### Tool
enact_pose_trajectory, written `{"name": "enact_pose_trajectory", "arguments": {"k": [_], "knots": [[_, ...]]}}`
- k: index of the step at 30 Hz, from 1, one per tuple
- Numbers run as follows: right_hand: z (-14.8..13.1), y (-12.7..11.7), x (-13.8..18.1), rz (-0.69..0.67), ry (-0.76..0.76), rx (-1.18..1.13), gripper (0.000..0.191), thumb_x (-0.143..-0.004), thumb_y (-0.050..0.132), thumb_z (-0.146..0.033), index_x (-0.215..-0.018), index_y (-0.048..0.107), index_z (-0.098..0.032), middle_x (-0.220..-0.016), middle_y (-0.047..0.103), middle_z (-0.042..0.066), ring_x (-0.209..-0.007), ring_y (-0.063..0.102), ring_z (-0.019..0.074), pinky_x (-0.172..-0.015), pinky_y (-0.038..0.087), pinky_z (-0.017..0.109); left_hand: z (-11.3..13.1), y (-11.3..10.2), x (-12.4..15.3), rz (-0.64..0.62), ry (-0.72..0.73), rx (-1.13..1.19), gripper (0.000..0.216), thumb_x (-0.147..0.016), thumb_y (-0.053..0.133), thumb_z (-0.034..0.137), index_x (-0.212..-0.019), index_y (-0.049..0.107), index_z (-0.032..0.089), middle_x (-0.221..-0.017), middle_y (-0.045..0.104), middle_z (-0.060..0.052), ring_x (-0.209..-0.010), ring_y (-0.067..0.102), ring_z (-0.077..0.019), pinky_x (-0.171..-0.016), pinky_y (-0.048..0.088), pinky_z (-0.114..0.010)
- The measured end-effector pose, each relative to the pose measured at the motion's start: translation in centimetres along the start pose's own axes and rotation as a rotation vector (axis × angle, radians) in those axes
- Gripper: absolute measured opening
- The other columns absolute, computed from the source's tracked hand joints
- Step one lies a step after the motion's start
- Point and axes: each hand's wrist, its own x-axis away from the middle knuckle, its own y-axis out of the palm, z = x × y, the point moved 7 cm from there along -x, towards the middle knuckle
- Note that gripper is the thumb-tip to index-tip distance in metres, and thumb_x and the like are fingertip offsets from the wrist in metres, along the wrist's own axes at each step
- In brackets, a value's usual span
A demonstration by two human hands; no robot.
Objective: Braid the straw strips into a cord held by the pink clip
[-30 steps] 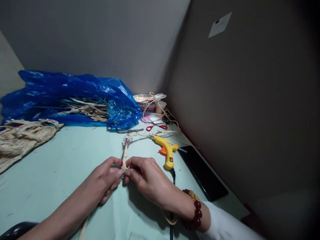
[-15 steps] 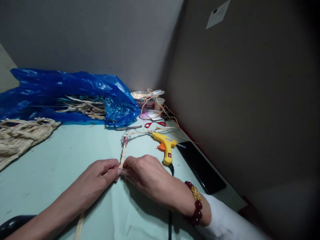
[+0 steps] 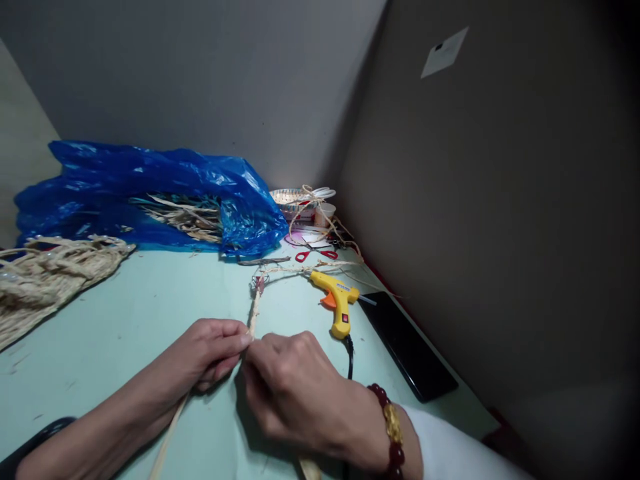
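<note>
A pale straw braid runs toward me from a stand or clip with a reddish middle and thin wire. My left hand pinches the near end of the braid between thumb and fingertips. Right beside it, my right hand has its fingers curled closed at the same end, knuckles up; the strand in its grip is mostly hidden. A loose flat straw strand trails from under my left wrist toward the table's front. Another pale strand shows below my right hand.
A yellow glue gun lies right of the braid, beside a black phone-like slab. Behind are red-handled scissors, a basket and a cup. Left stand a blue plastic bag of straw and a woven straw piece.
My right hand has drawn back toward me and turned more knuckles-up, while my left hand stays at the braid's end. The whole view has shifted slightly.
</note>
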Motion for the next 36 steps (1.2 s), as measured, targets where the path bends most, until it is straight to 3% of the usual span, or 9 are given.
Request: {"name": "enact_pose_trajectory", "arguments": {"k": [3,5,10,15,17,21,26,32,36], "knots": [[-0.8,0.5,0.2,-0.045,-0.144,0.155,0.015,-0.085,0.046,-0.020,-0.091,0.058,-0.012,-0.079,0.065,0.008,-0.054,0.044,0.0131,-0.050,0.016,0.029,0.0,0.2,0.0,-0.042,0.003,0.046,0.041,-0.070,0.067,0.054,-0.060,0.048,0.019,-0.041,0.035,0.011,-0.039,0.014,-0.0036,-0.041,0.006,-0.022],[-0.5,0.1,0.1,-0.022,-0.124,0.084,0.018,-0.090,0.046,-0.027,-0.087,0.059,-0.015,-0.076,0.065,0.005,-0.056,0.047,0.0128,-0.051,0.019,0.028,0.2,0.1,0.0,-0.022,0.036,0.004,0.041,-0.071,0.067,0.054,-0.060,0.049,0.018,-0.041,0.038,0.010,-0.039,0.020,-0.0039,-0.042,0.010,-0.021],[3.2,-1.9,-0.3,0.194,0.248,-0.235,0.027,-0.092,0.052,-0.040,-0.087,0.061,-0.016,-0.075,0.064,0.003,-0.066,0.054,0.0133,-0.059,0.032,0.025,0.3,0.0,0.1,0.007,0.054,-0.005,0.037,-0.074,0.065,0.052,-0.067,0.052,0.018,-0.044,0.039,0.010,-0.041,0.022,-0.0051,-0.043,0.010,-0.021],[4.2,0.8,-0.9,-0.088,0.267,-0.803,0.037,-0.095,0.047,-0.045,-0.084,0.064,-0.014,-0.070,0.064,0.002,-0.061,0.053,0.0107,-0.060,0.038,0.021,0.8,0.6,0.1,-0.075,0.080,-0.056,0.034,-0.078,0.060,0.050,-0.074,0.061,0.016,-0.046,0.040,0.009,-0.043,0.020,-0.0058,-0.044,0.010,-0.022],[4.6,1.3,-1.0,-0.105,0.286,-0.930,0.037,-0.093,0.050,-0.045,-0.081,0.065,-0.013,-0.068,0.062,0.001,-0.058,0.049,0.0094,-0.058,0.038,0.020,1.3,0.7,0.3,-0.075,0.139,-0.141,0.034,-0.081,0.056,0.048,-0.076,0.064,0.016,-0.049,0.041,0.008,-0.044,0.027,-0.0073,-0.045,0.016,-0.021],[5.1,1.4,-1.1,-0.012,0.330,-0.865,0.028,-0.089,0.055,-0.030,-0.071,0.068,-0.013,-0.061,0.059,-0.001,-0.057,0.045,0.0088,-0.058,0.036,0.020,2.4,0.5,1.1,0.103,0.299,-0.529,0.032,-0.087,0.045,0.041,-0.072,0.063,0.020,-0.059,0.054,0.003,-0.060,0.050,-0.0153,-0.060,0.035,-0.025],[5.0,0.9,-0.7,0.120,0.414,-0.672,0.024,-0.086,0.055,-0.022,-0.068,0.068,-0.012,-0.061,0.062,0.001,-0.056,0.047,0.0095,-0.054,0.033,0.021,2.7,0.2,1.9,0.309,0.266,-0.887,0.035,-0.089,0.037,0.043,-0.066,0.055,0.023,-0.066,0.063,-0.003,-0.066,0.055,-0.0217,-0.062,0.033,-0.030],[3.8,-0.7,-0.4,0.187,0.313,-0.462,0.024,-0.090,0.051,-0.021,-0.078,0.071,-0.014,-0.060,0.058,-0.001,-0.054,0.039,0.0082,-0.053,0.028,0.022,2.0,0.7,2.0,0.234,0.245,-0.523,0.040,-0.087,0.041,0.046,-0.056,0.046,0.022,-0.051,0.055,0.002,-0.053,0.051,-0.0155,-0.054,0.037,-0.025],[3.9,-0.5,-0.3,0.161,0.308,-0.538,0.027,-0.089,0.051,-0.020,-0.069,0.068,-0.013,-0.058,0.055,-0.002,-0.054,0.038,0.0079,-0.052,0.027,0.022,0.3,1.9,2.1,0.153,0.089,-0.287,0.041,-0.086,0.039,0.054,-0.067,0.053,0.020,-0.049,0.063,0.001,-0.030,0.038,-0.0078,-0.037,0.025,-0.021]]}}
